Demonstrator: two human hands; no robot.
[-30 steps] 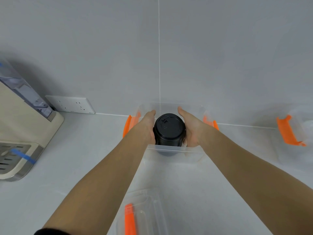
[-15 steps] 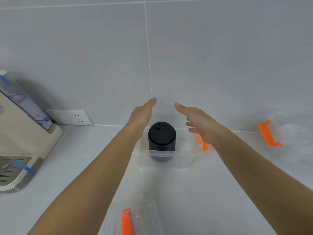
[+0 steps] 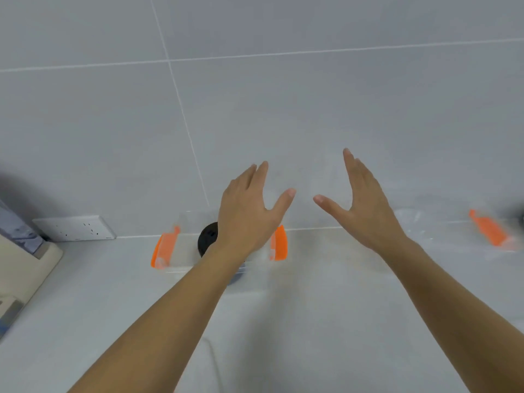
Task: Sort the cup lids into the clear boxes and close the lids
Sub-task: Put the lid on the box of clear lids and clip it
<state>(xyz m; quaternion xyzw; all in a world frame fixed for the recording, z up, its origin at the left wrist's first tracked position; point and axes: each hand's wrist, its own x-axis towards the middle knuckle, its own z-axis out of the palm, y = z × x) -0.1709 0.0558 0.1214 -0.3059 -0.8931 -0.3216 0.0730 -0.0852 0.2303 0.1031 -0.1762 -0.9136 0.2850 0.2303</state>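
Hovering spread and empty — left hand (image 3: 248, 219), right hand (image 3: 365, 211) — above a blurred, seemingly clear box (image 3: 181, 251).

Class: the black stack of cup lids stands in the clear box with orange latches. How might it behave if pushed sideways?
The black stack of cup lids looks taller than wide, so it may tip. Being round, it could roll once down. The clear box walls would probably catch it.

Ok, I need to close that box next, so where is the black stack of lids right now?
In the head view the black stack of lids stands in the clear box against the wall, between its orange latches, partly hidden behind the left hand.
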